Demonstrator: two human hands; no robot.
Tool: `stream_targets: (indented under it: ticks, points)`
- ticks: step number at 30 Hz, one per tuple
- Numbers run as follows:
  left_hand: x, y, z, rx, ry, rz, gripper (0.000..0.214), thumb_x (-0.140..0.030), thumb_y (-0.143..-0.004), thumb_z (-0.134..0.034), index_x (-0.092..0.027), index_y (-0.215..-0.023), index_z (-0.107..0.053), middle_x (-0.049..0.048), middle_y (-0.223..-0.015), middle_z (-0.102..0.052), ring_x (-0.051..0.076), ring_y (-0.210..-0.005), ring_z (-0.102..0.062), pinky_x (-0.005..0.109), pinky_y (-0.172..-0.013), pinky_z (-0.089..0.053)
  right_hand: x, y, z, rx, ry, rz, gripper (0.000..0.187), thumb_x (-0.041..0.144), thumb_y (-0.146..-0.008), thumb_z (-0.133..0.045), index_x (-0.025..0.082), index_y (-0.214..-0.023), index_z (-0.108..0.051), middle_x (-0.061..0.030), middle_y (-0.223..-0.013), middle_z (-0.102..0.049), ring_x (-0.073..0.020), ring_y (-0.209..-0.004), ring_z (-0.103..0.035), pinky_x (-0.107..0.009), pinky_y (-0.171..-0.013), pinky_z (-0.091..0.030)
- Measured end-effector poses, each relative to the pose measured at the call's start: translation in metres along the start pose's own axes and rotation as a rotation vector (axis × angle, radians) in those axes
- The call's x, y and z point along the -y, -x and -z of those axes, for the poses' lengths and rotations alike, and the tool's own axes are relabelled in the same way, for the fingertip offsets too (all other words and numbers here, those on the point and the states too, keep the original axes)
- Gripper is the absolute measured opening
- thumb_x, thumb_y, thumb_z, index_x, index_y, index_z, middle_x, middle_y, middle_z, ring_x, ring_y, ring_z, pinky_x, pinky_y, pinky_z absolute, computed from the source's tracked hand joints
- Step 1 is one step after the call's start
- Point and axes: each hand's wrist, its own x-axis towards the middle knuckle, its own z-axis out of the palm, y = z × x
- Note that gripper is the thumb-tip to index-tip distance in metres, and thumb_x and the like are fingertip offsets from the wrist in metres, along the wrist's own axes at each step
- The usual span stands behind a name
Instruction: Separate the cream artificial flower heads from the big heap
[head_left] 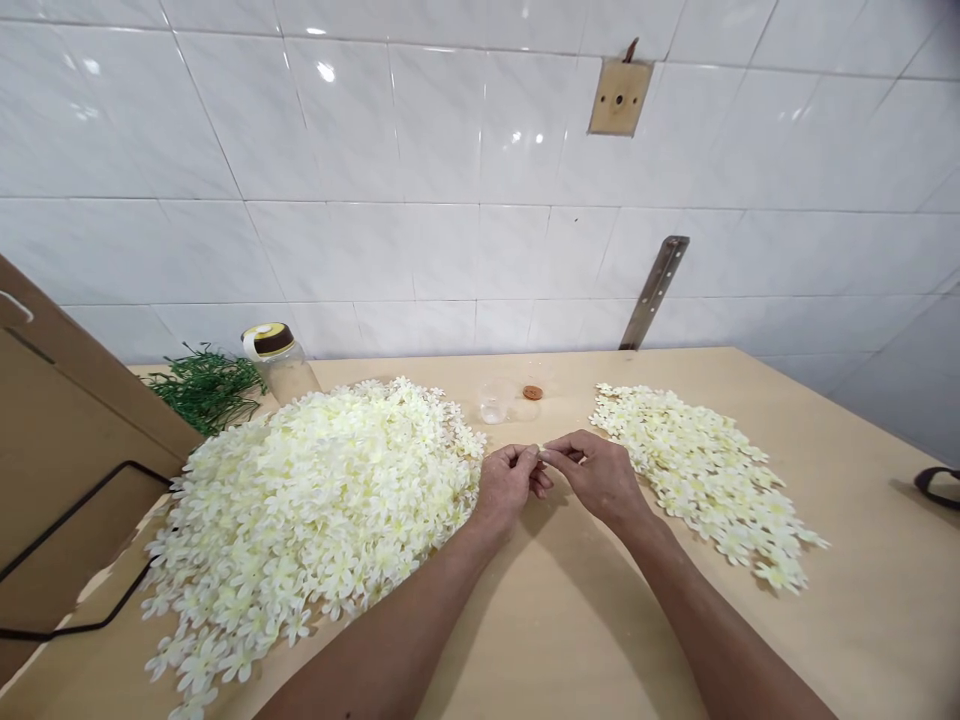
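Observation:
Over the middle of the table, my left hand (510, 485) and my right hand (600, 472) meet fingertip to fingertip. Both are closed in a pinch around something small and pale, mostly hidden by the fingers. To the left of my left hand rises a large heap of white artificial flowers (322, 490) with yellowish centres. A flatter spread of the same flowers (705, 470) lies beside my right hand. Just beyond the hands are a small clear plastic cup (493, 408) and a small orange-brown oval piece (532, 393).
At the back left stand a clear bottle (289, 375) with a brown and yellow lid and a bunch of green artificial stems (206, 385). A cardboard box (75, 440) and a black wire frame (82, 510) border the left side. A metal bracket (654, 295) rests against the tiled wall.

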Motion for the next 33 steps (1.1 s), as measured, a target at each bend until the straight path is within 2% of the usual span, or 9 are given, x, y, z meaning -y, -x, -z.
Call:
stream_targets:
  ticks: [7,15,21,26,33]
  points:
    - [-0.0029,0.0006,0.0004,0.015,0.005,0.018,0.036,-0.047,-0.079,-0.069,-0.013,-0.070,-0.063,0.0035,-0.055,-0.062,0.009,-0.044,-0.053,0.022,-0.048,-0.043,0.0056,0.0015,-0.0007,-0.055,0.034,-0.008,0.029,0.047,-0.085,-0.061,0.023,-0.072,-0.073,-0.0032,-0.071,-0.072,-0.0185,-0.065,-0.065,-0.029,-0.063,-0.049]
    - [-0.0017,0.0007,-0.0015,0.011,0.032,0.010,0.029,-0.040,-0.075,-0.072,-0.012,-0.073,-0.065,0.0042,-0.063,-0.064,0.010,-0.048,-0.056,0.023,-0.046,-0.044,-0.0005,0.0004,-0.0072,-0.085,0.137,0.039,0.030,0.040,-0.090,-0.051,0.022,-0.072,-0.067,-0.0034,-0.072,-0.070,-0.0178,-0.065,-0.061,-0.028,-0.064,-0.044]
    - [-0.0024,0.0009,-0.0011,0.018,0.013,0.015,0.026,-0.037,-0.078,-0.068,-0.012,-0.071,-0.065,0.0039,-0.057,-0.063,0.010,-0.046,-0.055,0.022,-0.047,-0.043,0.0024,0.0003,-0.0048,-0.054,0.152,-0.061,0.040,0.046,-0.091,-0.050,0.022,-0.063,-0.063,-0.0012,-0.058,-0.064,-0.0170,-0.055,-0.056,-0.028,-0.057,-0.039]
    - [-0.0012,0.0007,-0.0017,-0.001,0.013,0.012,0.022,-0.033,-0.077,-0.067,-0.012,-0.073,-0.064,0.0053,-0.067,-0.066,0.010,-0.047,-0.057,0.022,-0.045,-0.044,0.0031,-0.0002,-0.0042,-0.047,0.141,-0.092,0.044,0.050,-0.091,-0.049,0.022,-0.058,-0.059,0.0003,-0.052,-0.060,-0.0158,-0.050,-0.053,-0.027,-0.054,-0.037]
    - [0.0001,0.0042,-0.0035,-0.018,-0.123,-0.063,0.022,-0.035,-0.080,-0.066,-0.015,-0.075,-0.061,0.0010,-0.053,-0.061,0.011,-0.041,-0.054,0.023,-0.043,-0.044,0.0026,0.0001,-0.0066,-0.041,0.176,-0.101,0.041,0.046,-0.089,-0.051,0.021,-0.056,-0.054,0.0001,-0.051,-0.057,-0.0157,-0.051,-0.052,-0.027,-0.054,-0.034]
